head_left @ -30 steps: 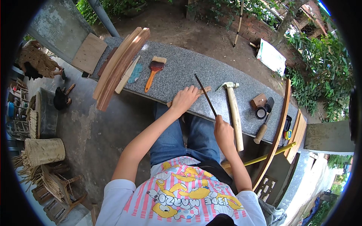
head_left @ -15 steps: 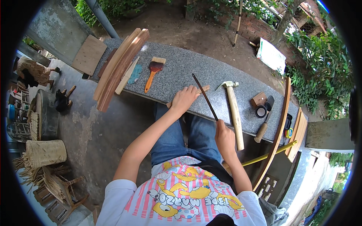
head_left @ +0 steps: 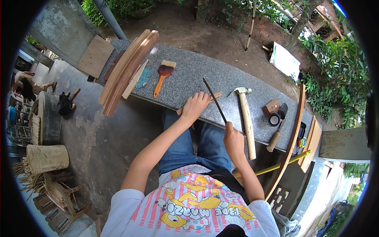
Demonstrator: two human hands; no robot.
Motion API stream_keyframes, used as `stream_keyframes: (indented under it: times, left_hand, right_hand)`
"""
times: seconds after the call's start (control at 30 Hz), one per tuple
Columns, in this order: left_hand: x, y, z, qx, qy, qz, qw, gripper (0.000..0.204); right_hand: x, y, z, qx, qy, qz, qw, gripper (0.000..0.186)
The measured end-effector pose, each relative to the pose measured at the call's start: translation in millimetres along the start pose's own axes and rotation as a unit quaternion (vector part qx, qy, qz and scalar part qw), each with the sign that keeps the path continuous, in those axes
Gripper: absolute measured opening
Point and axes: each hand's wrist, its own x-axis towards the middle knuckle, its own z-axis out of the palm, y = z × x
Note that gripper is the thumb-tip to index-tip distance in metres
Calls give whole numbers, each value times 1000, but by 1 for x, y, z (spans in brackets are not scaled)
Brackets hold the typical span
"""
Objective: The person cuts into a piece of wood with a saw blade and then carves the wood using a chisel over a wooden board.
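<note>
My left hand point(head_left: 194, 106) presses a short wooden stick point(head_left: 215, 95) down at the near edge of the grey stone bench top point(head_left: 189, 67). Its fingers are closed over the stick, and both ends stick out. In my right hand point(head_left: 233, 141) is a long, thin, dark file point(head_left: 216, 102), gripped by its near end. The file lies across the stick just right of my left fingers, its tip angled away over the bench. A claw hammer point(head_left: 247, 122) with a pale wooden handle rests right of the file.
Left on the bench are a paintbrush point(head_left: 163, 78) and curved wooden strips point(head_left: 130, 73). At right sit a wooden block point(head_left: 271, 106), a round black-rimmed item point(head_left: 273, 119), a wooden-handled tool point(head_left: 273, 141), a tape measure point(head_left: 302, 142) and a long curved strip point(head_left: 290, 146). A dog point(head_left: 65, 103) lies left on the floor.
My right hand has moved slightly forward and left with the file, which still crosses the stick. My left hand keeps its hold. The whole view has shifted a little.
</note>
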Motion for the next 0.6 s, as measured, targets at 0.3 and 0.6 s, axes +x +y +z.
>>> stream_keyframes:
  times: [0.3, 0.6]
  left_hand:
    - [2, -3, -2, 16, -8, 10, 1000, 28]
    - [4, -2, 2, 23, -21, -12, 999, 27]
  right_hand:
    - [-9, -2, -2, -20, 4, -6, 1000, 8]
    - [3, -10, -8, -35, -18, -14, 999, 11]
